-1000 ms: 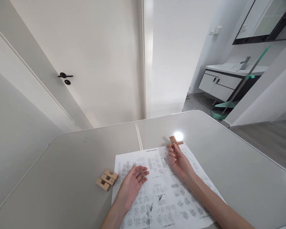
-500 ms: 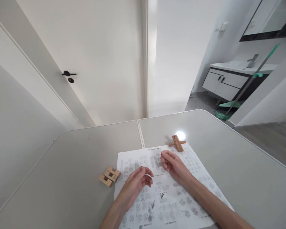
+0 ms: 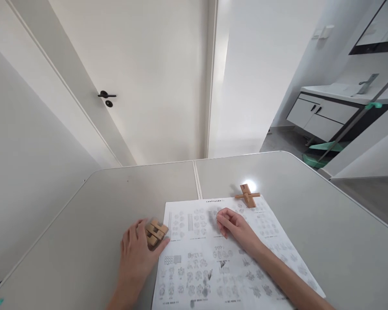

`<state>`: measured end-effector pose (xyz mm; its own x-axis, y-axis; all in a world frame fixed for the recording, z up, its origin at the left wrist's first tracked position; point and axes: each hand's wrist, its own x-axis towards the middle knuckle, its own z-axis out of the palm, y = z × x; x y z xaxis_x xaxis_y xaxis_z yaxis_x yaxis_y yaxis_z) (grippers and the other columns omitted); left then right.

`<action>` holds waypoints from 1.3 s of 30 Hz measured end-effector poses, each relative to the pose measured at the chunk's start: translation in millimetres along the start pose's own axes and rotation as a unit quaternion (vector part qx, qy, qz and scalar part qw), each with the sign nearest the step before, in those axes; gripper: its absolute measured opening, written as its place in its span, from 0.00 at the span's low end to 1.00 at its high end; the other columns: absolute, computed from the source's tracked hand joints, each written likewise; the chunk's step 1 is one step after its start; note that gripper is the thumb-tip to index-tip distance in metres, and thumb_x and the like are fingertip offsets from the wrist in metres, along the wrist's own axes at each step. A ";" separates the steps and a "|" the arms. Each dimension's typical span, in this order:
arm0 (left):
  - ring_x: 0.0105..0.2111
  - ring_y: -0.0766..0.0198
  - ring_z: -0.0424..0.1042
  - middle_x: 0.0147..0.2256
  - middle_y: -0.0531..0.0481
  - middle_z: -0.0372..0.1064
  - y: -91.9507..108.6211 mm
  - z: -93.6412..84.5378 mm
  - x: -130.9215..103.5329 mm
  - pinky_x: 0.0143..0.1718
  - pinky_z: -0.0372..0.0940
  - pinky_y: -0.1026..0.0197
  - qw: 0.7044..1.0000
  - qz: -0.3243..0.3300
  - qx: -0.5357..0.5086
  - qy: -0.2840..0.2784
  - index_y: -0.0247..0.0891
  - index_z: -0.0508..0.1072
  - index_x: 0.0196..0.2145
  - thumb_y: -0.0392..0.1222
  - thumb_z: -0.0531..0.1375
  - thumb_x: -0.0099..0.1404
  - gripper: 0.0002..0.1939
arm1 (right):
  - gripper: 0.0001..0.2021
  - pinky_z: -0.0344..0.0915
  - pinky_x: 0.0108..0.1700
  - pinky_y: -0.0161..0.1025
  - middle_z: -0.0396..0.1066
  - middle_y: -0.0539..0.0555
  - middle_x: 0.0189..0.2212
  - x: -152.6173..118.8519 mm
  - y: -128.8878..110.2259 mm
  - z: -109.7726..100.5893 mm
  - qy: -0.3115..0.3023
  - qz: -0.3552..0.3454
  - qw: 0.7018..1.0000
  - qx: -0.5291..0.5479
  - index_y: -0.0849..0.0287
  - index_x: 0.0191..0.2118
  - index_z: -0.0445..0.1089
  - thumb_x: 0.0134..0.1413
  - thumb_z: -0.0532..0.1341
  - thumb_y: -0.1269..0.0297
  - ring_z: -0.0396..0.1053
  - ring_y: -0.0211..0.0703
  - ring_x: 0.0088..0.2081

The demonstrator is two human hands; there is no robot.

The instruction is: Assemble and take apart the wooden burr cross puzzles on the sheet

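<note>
Beside the sheet's left edge sits a small group of notched wooden puzzle blocks. My left hand is around its near left side, fingers and thumb spread apart; whether they touch the wood I cannot tell. My right hand rests over the printed sheet with its fingers loosely curled closed, and nothing shows in them. A cross-shaped wooden puzzle piece with a dark mark stands at the sheet's far right corner, beyond my right hand. Rows of small grey drawings cover the sheet.
The grey table has a seam running away from me and a rounded far right corner. Past it are a white door with a black handle, and a sink cabinet at the right.
My left hand has moved left, off the sheet, to the wooden blocks and spread its fingers. My right hand has barely moved. The view has shifted slightly.
</note>
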<state>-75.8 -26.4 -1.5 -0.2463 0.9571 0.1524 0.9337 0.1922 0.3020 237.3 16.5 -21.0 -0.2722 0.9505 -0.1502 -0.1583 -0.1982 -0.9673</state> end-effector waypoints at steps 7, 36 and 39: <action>0.61 0.37 0.61 0.59 0.38 0.68 -0.5 23.3 1.0 0.63 0.55 0.34 0.997 -0.002 -0.074 0.006 0.40 0.68 0.58 0.62 0.58 0.64 0.32 | 0.22 0.62 0.32 0.39 0.68 0.47 0.25 -0.2 0.5 1.4 0.000 -0.006 1.000 -0.012 0.55 0.33 0.68 0.58 0.67 0.40 0.61 0.38 0.24; 0.57 0.41 0.70 0.58 0.41 0.70 16.0 20.3 11.7 0.58 0.65 0.39 0.983 -0.008 -0.182 -0.015 0.44 0.68 0.60 0.59 0.64 0.61 0.34 | 0.23 0.63 0.30 0.39 0.71 0.49 0.26 3.3 7.4 -2.7 -0.025 -0.005 0.999 -0.032 0.55 0.35 0.70 0.58 0.66 0.38 0.64 0.40 0.25; 0.56 0.40 0.69 0.53 0.42 0.73 17.3 20.0 15.0 0.57 0.65 0.40 0.977 -0.009 -0.213 -0.022 0.45 0.72 0.57 0.58 0.66 0.59 0.30 | 0.23 0.63 0.30 0.39 0.70 0.48 0.25 3.6 7.2 -1.8 -0.024 -0.009 0.999 -0.034 0.55 0.35 0.69 0.58 0.65 0.38 0.64 0.39 0.24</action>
<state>-58.1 -4.4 -12.8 -0.2407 0.9648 0.1061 0.7339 0.1094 0.6705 236.9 19.0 -28.9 -0.3157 0.9407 -0.1239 -0.0988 -0.1625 -0.9817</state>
